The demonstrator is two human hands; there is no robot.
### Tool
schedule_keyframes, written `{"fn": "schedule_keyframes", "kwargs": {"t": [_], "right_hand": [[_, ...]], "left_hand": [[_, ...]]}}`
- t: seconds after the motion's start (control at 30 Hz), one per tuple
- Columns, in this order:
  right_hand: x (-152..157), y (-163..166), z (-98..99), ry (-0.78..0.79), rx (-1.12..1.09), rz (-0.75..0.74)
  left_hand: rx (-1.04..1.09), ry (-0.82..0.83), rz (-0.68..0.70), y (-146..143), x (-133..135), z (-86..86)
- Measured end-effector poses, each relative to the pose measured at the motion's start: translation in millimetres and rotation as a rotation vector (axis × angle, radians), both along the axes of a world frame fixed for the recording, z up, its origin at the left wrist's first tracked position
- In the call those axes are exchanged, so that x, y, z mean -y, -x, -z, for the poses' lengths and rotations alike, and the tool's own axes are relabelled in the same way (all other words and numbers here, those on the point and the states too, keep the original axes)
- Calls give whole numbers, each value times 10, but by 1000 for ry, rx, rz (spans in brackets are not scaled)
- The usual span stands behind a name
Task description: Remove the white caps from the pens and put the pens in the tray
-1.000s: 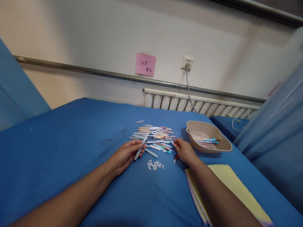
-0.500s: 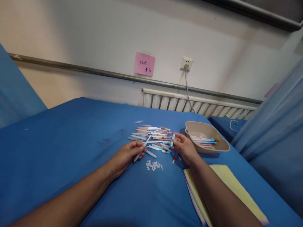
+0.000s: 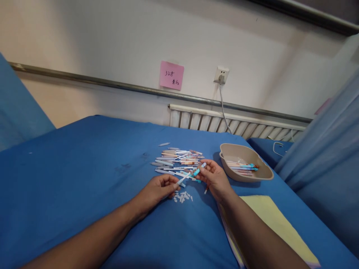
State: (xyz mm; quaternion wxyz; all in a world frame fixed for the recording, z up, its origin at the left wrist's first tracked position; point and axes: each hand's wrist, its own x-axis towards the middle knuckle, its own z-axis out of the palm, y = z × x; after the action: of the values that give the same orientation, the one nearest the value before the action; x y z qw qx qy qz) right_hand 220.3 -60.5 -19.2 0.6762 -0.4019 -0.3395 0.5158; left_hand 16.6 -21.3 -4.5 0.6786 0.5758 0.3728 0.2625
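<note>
My left hand (image 3: 165, 186) is closed on a pale pen barrel (image 3: 180, 182), with a thin white refill sticking out toward the right. In my right hand (image 3: 214, 175) is a turquoise and white pen cap piece (image 3: 199, 169), pinched between thumb and fingers. The refill's tip is close to the turquoise piece; whether they touch I cannot tell. Behind both hands lies a pile of pen parts (image 3: 171, 158), with barrels and white refills mixed together. Small white tips (image 3: 183, 197) are scattered just in front of my left hand.
To the right stands a beige tray (image 3: 265, 172) holding several pens (image 3: 242, 168). A yellow cloth-like sheet (image 3: 269, 216) lies partly under my right forearm. The blue-covered bed (image 3: 84, 179) borders a wall with a radiator (image 3: 193, 121). A blue curtain (image 3: 331, 157) hangs at right.
The left hand has moved slightly right and down, and the pen barrel now tilts toward the right hand. The turquoise piece has turned from upright to slanting, its lower end facing the refill.
</note>
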Motion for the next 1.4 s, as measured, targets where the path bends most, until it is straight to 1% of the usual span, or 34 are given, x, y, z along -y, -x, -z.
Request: {"fn": "schedule_keyframes", "kwargs": {"t": [0.1, 0.3, 0.4, 0.53, 0.63, 0.77, 1.0, 1.23, 1.4], "right_hand": [[1, 0, -12, 7, 32, -20], [5, -2, -4, -61, 82, -68], [22, -21, -23, -55, 206, -73], [57, -50, -60, 31, 459, -25], [61, -69, -49, 80, 577, -15], [48, -82, 13, 36, 657, -32], [67, -98, 45, 20, 695, -95], [104, -78, -10, 16, 683, -150], [122, -26, 7, -19, 700, -194]], "left_hand": [[-4, -10, -13, 15, -34, 33], [-15, -25, -7, 31, -74, 58], [-36, -46, -5, 29, -67, 35], [-47, -69, -5, 33, -60, 18], [-66, -83, 22, 36, -62, 30], [-83, -94, 59, 26, -53, 29], [-103, -107, 36, 14, -22, 2], [-136, -134, 91, 12, -18, 19], [-140, -153, 110, 12, -12, 28]]}}
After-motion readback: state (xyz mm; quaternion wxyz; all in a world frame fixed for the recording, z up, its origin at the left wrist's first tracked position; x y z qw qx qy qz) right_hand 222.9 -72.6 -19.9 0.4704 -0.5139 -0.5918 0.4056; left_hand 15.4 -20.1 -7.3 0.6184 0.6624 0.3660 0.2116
